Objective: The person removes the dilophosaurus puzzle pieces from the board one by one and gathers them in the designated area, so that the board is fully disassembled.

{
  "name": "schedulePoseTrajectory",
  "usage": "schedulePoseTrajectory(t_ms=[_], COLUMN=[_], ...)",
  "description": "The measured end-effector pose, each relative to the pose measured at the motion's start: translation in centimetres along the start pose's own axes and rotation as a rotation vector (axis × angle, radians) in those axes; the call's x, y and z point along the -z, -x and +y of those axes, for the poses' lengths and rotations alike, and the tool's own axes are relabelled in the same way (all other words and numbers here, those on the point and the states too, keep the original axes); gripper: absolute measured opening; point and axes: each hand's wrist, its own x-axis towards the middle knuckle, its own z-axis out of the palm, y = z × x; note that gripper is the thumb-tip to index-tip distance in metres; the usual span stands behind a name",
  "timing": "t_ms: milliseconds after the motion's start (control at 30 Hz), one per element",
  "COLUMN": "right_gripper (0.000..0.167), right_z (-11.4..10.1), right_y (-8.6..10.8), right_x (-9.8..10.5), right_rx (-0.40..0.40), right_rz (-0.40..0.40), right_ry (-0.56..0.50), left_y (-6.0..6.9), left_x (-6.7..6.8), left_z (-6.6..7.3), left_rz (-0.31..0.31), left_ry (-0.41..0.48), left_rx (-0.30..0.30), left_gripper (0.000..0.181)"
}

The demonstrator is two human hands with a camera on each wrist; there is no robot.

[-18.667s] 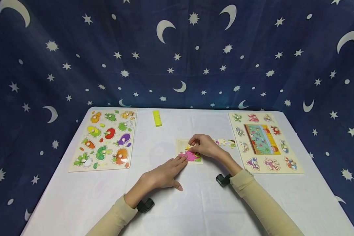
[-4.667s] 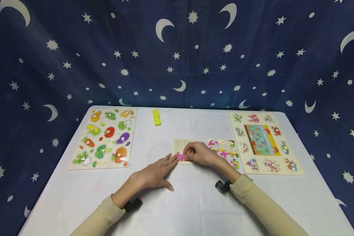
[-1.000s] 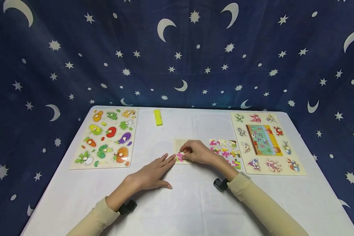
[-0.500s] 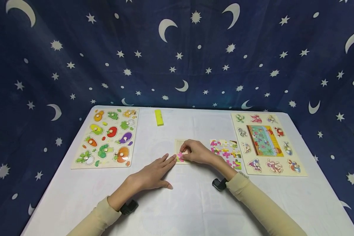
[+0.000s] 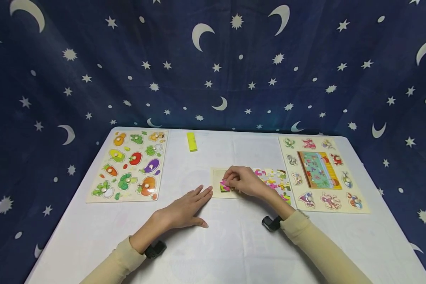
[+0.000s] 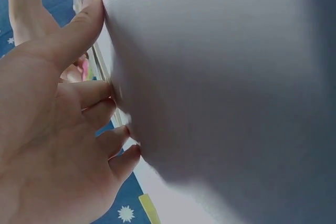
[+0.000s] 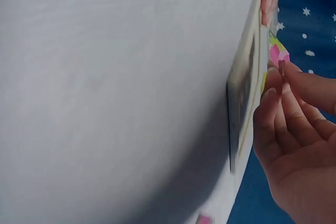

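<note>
In the head view my right hand pinches a pink and green jigsaw piece between thumb and fingers, lifted above a small wooden puzzle tray. The right wrist view shows the piece tilted up over the tray's edge. My left hand rests flat, its fingertips touching the tray's left edge. Right of the tray lie several loose jigsaw pieces, partly covered by my right hand. Much of the tray's inside is hidden behind that hand.
A vegetable peg puzzle lies on the table's left side. On the right lies a sea-animal peg board. A yellow block sits toward the back. A dark blue star-and-moon cloth hangs behind the white table.
Over the last half second my right hand has raised the pink and green piece from the tray's lower left and moved slightly right. The left hand has stayed put. Earlier, the loose pieces beside the tray increased.
</note>
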Motion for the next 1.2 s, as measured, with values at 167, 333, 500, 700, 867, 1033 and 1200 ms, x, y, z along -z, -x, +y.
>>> schedulePoseTrajectory(t_ms=[167,333,500,700,867,1033,1200], right_gripper=[0.008,0.009,0.010,0.010,0.010,0.010,0.010], right_z=[0.6,1.3,1.9,3.1,3.9,4.5,4.7], right_y=[1.6,3.5,5.0,6.4,7.3,7.6,7.4], right_x=[1.2,2.3,3.2,4.0,4.5,4.8,4.8], right_rx=[-0.031,-0.083,-0.119,-0.148,-0.159,-0.164,-0.184], right_rz=[0.040,0.079,0.100,0.094,0.095,0.094,0.082], right_ry=[-0.023,-0.007,-0.019,-0.021,-0.002,0.008,0.012], left_y=[-0.1,-0.1,0.1,0.3,0.3,0.3,0.4], left_x=[-0.1,-0.1,-0.1,-0.2,-0.2,-0.1,-0.2], left_z=[0.0,0.0,0.0,0.0,0.0,0.0,0.0], left_rz=[0.004,0.009,0.010,0.018,0.022,0.021,0.019], left_ry=[0.003,0.009,0.016,0.022,0.014,0.011,0.018], left_rx=[0.001,-0.009,-0.003,-0.007,-0.015,-0.011,0.002], left_gripper=[0.094,0.094,0.094,0.094,0.093,0.094,0.095])
